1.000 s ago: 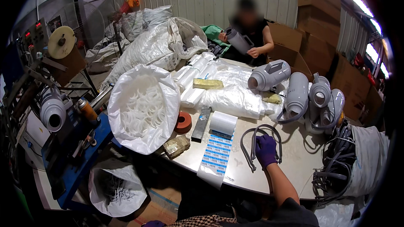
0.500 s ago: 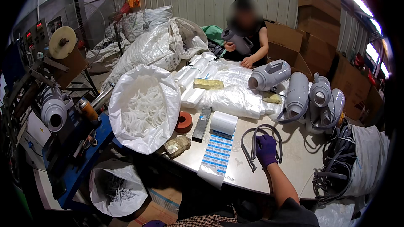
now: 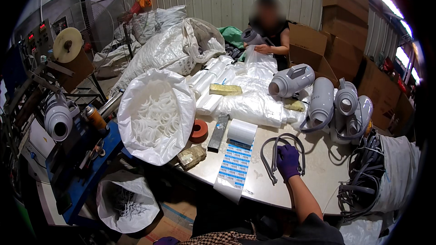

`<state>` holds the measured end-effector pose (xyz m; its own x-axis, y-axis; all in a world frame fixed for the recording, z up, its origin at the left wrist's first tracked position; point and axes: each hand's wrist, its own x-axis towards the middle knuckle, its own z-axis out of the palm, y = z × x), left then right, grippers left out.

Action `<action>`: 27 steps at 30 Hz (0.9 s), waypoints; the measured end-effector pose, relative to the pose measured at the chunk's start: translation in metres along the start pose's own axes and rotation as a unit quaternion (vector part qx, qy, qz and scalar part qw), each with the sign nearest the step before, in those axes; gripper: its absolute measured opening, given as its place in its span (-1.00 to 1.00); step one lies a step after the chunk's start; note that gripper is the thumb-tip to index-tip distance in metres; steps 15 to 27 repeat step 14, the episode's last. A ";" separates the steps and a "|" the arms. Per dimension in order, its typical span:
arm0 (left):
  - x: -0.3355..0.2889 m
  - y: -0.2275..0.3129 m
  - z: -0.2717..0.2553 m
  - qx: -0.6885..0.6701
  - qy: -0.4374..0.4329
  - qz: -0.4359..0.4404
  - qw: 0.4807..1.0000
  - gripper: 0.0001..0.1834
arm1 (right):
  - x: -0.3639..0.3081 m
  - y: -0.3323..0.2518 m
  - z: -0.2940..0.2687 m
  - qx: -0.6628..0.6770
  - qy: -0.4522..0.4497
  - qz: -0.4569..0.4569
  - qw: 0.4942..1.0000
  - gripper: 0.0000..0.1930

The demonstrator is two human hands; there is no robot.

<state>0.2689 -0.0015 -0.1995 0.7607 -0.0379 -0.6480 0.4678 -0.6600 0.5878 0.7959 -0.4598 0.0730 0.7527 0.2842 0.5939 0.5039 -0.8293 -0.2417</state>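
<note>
My right hand (image 3: 288, 161), in a purple glove, rests on the near right part of the white table (image 3: 313, 172). Its fingers curl at a pair of bent grey straps (image 3: 267, 159), which arch around the glove and lie on the tabletop. Only a sliver of my left hand (image 3: 166, 241), also purple-gloved, shows at the lower edge; its fingers are hidden. Left of the straps, a strip of blue-and-white labels (image 3: 234, 163) runs from its roll (image 3: 241, 131) over the table's front edge.
Grey jug-like plastic bodies (image 3: 320, 102) stand at the right, near a bundle of grey straps (image 3: 363, 177). At left is a white sack of translucent curved pieces (image 3: 156, 118). Across the table a co-worker (image 3: 268, 31) handles a grey body and clear plastic bags (image 3: 254, 109).
Across the table, the co-worker's hand has lifted a clear plastic bag up to the grey body. My right hand and the straps stay in place.
</note>
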 end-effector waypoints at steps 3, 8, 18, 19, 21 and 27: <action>-0.003 0.004 -0.002 -0.001 0.000 -0.007 1.000 -0.53 | -0.002 -0.001 -0.003 -0.002 0.001 -0.002 1.000 -0.86; -0.003 -0.023 0.006 -0.054 0.027 0.005 0.998 -0.51 | 0.005 -0.007 0.003 0.019 0.000 -0.006 1.000 -0.86; -0.014 0.007 -0.009 -0.048 0.020 -0.035 0.998 -0.53 | 0.002 -0.002 0.002 0.011 -0.018 0.009 1.000 -0.85; -0.014 0.007 -0.009 -0.048 0.020 -0.035 0.998 -0.53 | 0.002 -0.002 0.002 0.011 -0.018 0.009 1.000 -0.85; -0.014 0.007 -0.009 -0.048 0.020 -0.035 0.998 -0.53 | 0.002 -0.002 0.002 0.011 -0.018 0.009 1.000 -0.85; -0.014 0.007 -0.009 -0.048 0.020 -0.035 0.998 -0.53 | 0.002 -0.002 0.002 0.011 -0.018 0.009 1.000 -0.85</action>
